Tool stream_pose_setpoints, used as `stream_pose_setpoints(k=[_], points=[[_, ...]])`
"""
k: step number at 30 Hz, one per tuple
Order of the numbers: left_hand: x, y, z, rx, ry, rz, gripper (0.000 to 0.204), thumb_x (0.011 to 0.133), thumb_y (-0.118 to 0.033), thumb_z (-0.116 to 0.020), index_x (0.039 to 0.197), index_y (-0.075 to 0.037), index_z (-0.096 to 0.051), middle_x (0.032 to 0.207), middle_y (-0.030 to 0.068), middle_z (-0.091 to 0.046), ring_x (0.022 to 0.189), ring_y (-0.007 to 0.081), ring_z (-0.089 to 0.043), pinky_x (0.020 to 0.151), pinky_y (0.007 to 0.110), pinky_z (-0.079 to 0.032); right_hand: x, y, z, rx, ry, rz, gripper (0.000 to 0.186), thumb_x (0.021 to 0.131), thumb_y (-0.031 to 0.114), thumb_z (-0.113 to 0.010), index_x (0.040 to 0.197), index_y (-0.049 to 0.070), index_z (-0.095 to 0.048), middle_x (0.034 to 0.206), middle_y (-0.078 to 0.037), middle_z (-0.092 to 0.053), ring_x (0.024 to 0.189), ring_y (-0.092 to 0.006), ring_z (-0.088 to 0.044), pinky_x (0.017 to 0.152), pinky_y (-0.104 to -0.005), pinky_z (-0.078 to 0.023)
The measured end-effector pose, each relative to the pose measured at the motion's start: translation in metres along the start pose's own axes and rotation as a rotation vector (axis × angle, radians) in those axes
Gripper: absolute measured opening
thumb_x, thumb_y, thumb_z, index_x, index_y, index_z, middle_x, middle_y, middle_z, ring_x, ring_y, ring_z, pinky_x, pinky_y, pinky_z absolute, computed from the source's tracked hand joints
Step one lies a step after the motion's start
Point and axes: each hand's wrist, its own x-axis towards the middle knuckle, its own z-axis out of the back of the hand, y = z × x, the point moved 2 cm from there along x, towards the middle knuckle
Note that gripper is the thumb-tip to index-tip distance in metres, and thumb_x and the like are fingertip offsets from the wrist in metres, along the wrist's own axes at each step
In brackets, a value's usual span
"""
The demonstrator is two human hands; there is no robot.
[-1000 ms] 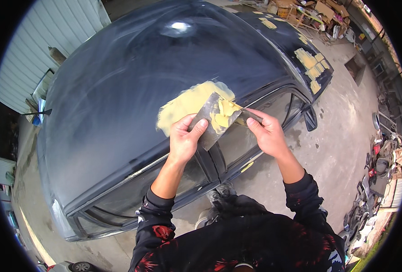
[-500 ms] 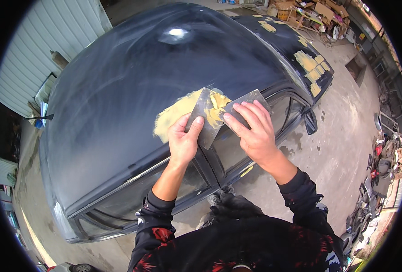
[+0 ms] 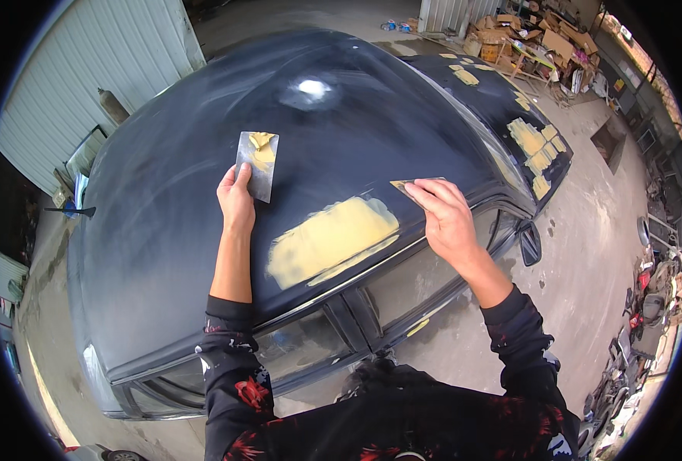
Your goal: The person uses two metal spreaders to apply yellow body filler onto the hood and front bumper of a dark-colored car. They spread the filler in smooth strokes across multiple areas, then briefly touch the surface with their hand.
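Observation:
My left hand [image 3: 237, 198] grips a flat grey metal plate [image 3: 261, 180] with a lump of yellow body filler [image 3: 262, 146] at its far end, held above the car's dark roof [image 3: 179, 207]. In my right hand [image 3: 449, 223] is a thin spreader [image 3: 404, 185], seen nearly edge-on, with yellow filler along it. That hand is over the roof's near edge, right of a broad yellow filler patch [image 3: 333, 238]. The patch lies on the roof between my hands, smooth in the middle and ragged at its ends.
The hood [image 3: 479, 92] carries several more yellow patches. A side mirror [image 3: 530, 243] juts out at the right. Cardboard and scrap [image 3: 541, 46] are heaped at the far right, and car parts [image 3: 625, 338] line the right wall. A white corrugated wall [image 3: 95, 77] stands at left.
My hands have moved apart: the left one, with its plate, away to the left, the right one slightly lower. The two tools no longer meet, and the whole filler patch shows.

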Motion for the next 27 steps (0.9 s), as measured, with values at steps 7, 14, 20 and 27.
stream_pose_setpoints(k=[7, 14, 20, 27], points=[[0.064, 0.014, 0.032, -0.060, -0.001, -0.024, 0.020, 0.100, -0.013, -0.063, 0.113, 0.002, -0.068, 0.098, 0.0038, -0.071, 0.084, 0.0092, -0.064, 0.077, 0.025, -0.051, 0.144, -0.068, -0.069, 0.013, 0.173, 0.028, 0.034, 0.092, -0.004, -0.057, 0.120, 0.009, -0.071, 0.117, -0.011, -0.070, 0.112, -0.0296, -0.063, 0.098, -0.0372, -0.050], [0.065, 0.017, 0.036, -0.048, -0.024, 0.002, 0.024, 0.099, -0.014, -0.065, 0.115, 0.003, -0.068, 0.097, 0.0032, -0.071, 0.084, 0.0075, -0.063, 0.078, 0.024, -0.050, 0.285, -0.109, -0.203, 0.008, 0.377, -0.111, 0.041, 0.092, -0.002, -0.048, 0.123, 0.012, -0.070, 0.125, -0.016, -0.067, 0.119, -0.0353, -0.060, 0.103, -0.0393, -0.047], [0.068, 0.014, 0.040, 0.004, -0.070, 0.003, 0.023, 0.098, -0.015, -0.066, 0.114, 0.002, -0.069, 0.094, 0.0018, -0.071, 0.081, 0.0066, -0.063, 0.075, 0.023, -0.050, 0.342, -0.121, -0.291, -0.147, 0.562, -0.141, 0.046, 0.088, -0.001, -0.049, 0.124, 0.017, -0.071, 0.125, -0.017, -0.066, 0.118, -0.0353, -0.061, 0.101, -0.0412, -0.048], [0.076, 0.009, 0.042, 0.034, -0.121, 0.033, 0.021, 0.098, -0.016, -0.067, 0.112, 0.000, -0.070, 0.093, 0.0006, -0.071, 0.082, 0.0063, -0.062, 0.076, 0.025, -0.051, 0.380, -0.129, -0.351, -0.184, 0.676, -0.162, 0.046, 0.087, 0.001, -0.050, 0.123, 0.021, -0.072, 0.128, -0.011, -0.067, 0.120, -0.0309, -0.061, 0.100, -0.0395, -0.049]])
